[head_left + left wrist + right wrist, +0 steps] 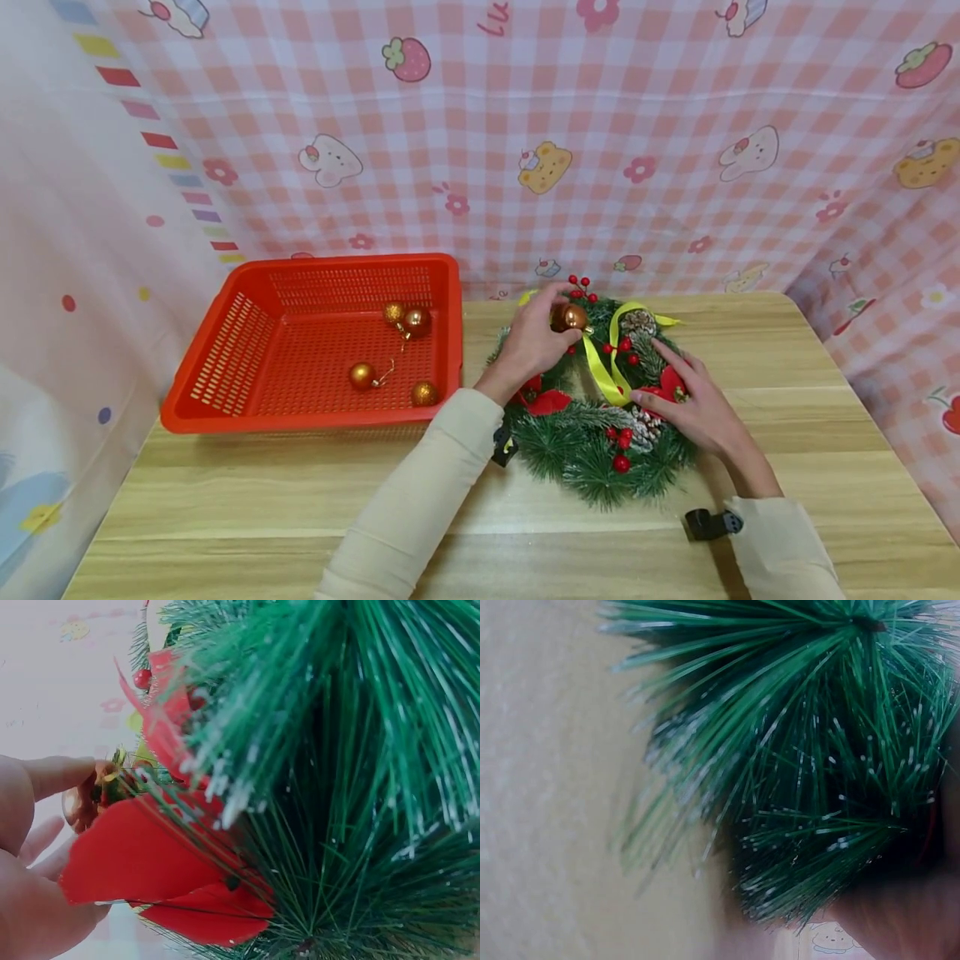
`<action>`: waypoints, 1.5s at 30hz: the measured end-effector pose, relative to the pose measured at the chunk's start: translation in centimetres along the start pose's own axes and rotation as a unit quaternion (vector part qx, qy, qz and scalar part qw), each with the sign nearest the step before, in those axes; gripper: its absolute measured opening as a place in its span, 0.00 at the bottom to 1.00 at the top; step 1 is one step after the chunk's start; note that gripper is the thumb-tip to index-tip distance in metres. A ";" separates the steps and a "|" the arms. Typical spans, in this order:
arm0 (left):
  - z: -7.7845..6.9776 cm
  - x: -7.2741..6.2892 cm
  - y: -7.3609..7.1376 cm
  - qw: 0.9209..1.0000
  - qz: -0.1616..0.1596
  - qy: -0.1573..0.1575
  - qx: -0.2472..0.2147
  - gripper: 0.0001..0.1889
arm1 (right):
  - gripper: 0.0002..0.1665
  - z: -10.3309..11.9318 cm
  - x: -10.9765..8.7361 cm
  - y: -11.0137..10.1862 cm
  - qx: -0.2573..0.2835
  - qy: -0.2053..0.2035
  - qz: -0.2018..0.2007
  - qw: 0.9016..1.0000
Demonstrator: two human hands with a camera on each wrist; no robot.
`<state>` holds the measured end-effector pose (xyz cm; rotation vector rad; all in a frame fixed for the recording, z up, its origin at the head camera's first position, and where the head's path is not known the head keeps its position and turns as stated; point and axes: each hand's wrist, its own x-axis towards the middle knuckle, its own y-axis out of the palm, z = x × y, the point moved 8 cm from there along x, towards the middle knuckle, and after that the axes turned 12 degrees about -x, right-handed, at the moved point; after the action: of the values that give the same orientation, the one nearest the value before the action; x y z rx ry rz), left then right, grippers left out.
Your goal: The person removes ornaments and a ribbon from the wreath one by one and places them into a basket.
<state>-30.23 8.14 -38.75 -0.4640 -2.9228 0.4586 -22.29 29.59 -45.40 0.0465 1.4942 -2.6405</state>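
Note:
A green wreath (555,446) lies on the table, dressed with red berries, pine cones, red flowers (545,402) and a yellow ribbon (597,372). At its upper left my left hand (534,337) pinches a shiny copper-coloured ball ornament (574,317) between thumb and fingers. In the left wrist view that ball (78,808) is partly hidden behind a red petal (142,847). My right hand (708,412) rests on the wreath's right side, its fingers extended and spread beside a red flower (670,385). Green needles (802,735) cover most of the right wrist view.
A red plastic basket (225,421) stands left of the wreath, with several gold ball ornaments (362,376) inside. Behind the wooden table (810,467) hangs a pink checked curtain (480,150). Black wrist straps (712,525) are worn at the sleeves.

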 end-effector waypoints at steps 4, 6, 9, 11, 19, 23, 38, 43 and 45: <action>-0.4 0.0 -0.1 0.999 -0.009 0.028 0.023 0.32 | 0.53 0.0 0.0 0.0 0.003 0.001 0.002 1.000; -0.5 -0.1 -0.1 0.998 -0.013 0.042 0.041 0.31 | 0.53 0.0 -0.1 0.0 0.003 0.001 0.003 1.000; -0.6 -0.1 0.1 0.997 -0.016 0.054 0.058 0.31 | 0.53 0.1 -0.1 0.0 0.002 0.000 0.002 1.000; -0.6 0.0 0.2 0.996 -0.018 0.058 0.066 0.31 | 0.53 0.1 -0.1 0.0 0.002 0.000 0.002 1.000; -0.1 0.0 -0.4 0.997 -0.036 0.054 0.052 0.31 | 0.53 0.0 0.0 0.0 0.002 0.000 0.001 1.000; 0.0 -0.2 -1.0 0.997 -0.045 0.047 0.042 0.30 | 0.53 0.1 0.0 0.0 0.000 0.000 0.002 1.000; -0.6 -2.2 -4.2 0.994 -0.096 0.052 0.020 0.27 | 0.52 0.1 -0.1 0.0 -0.001 0.000 0.003 1.000; -0.9 -2.9 -5.2 0.993 -0.104 0.053 0.021 0.27 | 0.53 0.1 -0.1 0.0 -0.001 0.000 0.005 1.000; -1.0 -3.1 -5.6 0.992 -0.107 0.057 0.021 0.27 | 0.52 0.2 -0.1 0.0 0.000 -0.001 0.005 1.000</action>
<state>-28.66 2.34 -36.32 -0.1629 -2.8052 0.4484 -22.18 29.43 -45.33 0.0505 1.4906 -2.6323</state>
